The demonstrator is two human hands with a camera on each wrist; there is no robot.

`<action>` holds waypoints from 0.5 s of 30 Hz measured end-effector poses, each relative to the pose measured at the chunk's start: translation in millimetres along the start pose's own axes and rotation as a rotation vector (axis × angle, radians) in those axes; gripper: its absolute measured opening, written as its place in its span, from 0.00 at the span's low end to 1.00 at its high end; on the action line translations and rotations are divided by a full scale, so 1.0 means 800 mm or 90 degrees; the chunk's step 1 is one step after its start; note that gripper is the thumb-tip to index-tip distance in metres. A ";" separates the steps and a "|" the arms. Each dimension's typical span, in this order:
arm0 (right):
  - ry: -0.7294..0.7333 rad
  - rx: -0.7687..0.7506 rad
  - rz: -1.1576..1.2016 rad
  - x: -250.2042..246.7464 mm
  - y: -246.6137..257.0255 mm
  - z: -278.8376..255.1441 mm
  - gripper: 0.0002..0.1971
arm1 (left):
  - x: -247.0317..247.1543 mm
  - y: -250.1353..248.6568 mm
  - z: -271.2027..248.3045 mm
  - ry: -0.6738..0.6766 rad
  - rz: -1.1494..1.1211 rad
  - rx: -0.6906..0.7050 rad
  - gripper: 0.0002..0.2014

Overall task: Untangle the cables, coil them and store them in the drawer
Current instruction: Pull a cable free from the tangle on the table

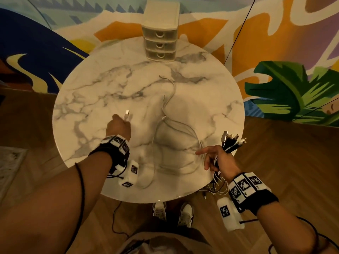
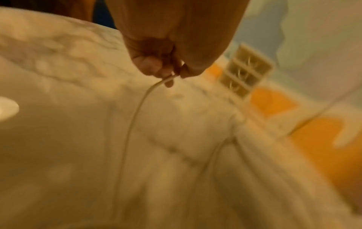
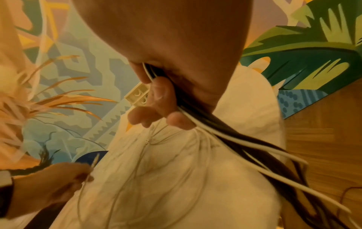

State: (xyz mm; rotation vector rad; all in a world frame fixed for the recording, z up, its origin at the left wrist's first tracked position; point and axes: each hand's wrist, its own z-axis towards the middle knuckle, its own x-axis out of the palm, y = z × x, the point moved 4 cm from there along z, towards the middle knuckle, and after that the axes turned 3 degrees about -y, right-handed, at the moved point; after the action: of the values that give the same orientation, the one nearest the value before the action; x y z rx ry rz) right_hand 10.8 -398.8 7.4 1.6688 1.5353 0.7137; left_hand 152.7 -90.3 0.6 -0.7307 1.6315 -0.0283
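Surface: a round white marble-patterned surface (image 1: pixel 88 99) with grey veins is seen from above, standing on a wooden herringbone floor (image 1: pixel 286 162).
Drawer unit: a small cream plastic three-drawer unit (image 1: pixel 160 43) is stood at the far edge of the surface, all three drawers shut; it is also caught, blurred, in the left wrist view (image 2: pixel 245 72).
Loose cables: several thin white cables (image 1: pixel 169 99) are spread in tangled loops over the middle and near right of the surface, with small connector ends lying apart from one another.
Left hand: the left hand (image 1: pixel 118 128) is held over the near left part of the surface, its grip closed on one thin white cable (image 2: pixel 137 111) just below a white plug (image 1: pixel 126 114), which sticks up above the fingers. The cable is pinched between thumb and fingertips (image 2: pixel 150 65) and trails down to the surface.
Right hand: the right hand (image 1: pixel 219 160) is held at the near right edge of the surface, its grip closed round a bundle of black and white cables (image 3: pixel 231 139). The index finger is stretched out toward the loose loops.
Bundle: metal-tipped connectors (image 1: pixel 232 139) fan out above the right hand; the bundle's tails hang below the edge of the surface toward the floor.
Wrists: black bands with black-and-white square markers (image 1: pixel 244 186) are worn on both wrists.
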 end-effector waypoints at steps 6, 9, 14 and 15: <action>-0.009 -0.106 0.078 0.037 0.068 -0.001 0.21 | -0.059 -0.110 -0.081 0.014 -0.431 0.187 0.07; 0.072 -0.163 0.076 0.059 0.108 -0.008 0.18 | -0.063 -0.158 -0.154 0.098 -0.433 0.302 0.06; 0.057 -0.201 0.079 0.063 0.132 -0.019 0.21 | -0.063 -0.180 -0.183 0.095 -0.459 0.341 0.10; 0.058 -0.210 0.082 0.061 0.134 -0.021 0.21 | -0.063 -0.181 -0.182 0.100 -0.457 0.342 0.10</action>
State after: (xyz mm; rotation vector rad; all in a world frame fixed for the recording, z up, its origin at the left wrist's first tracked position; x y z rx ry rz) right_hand 64.3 -348.6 100.5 1.5110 1.2948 1.0624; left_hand 86.3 -237.6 137.0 -0.8608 1.3353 -1.0188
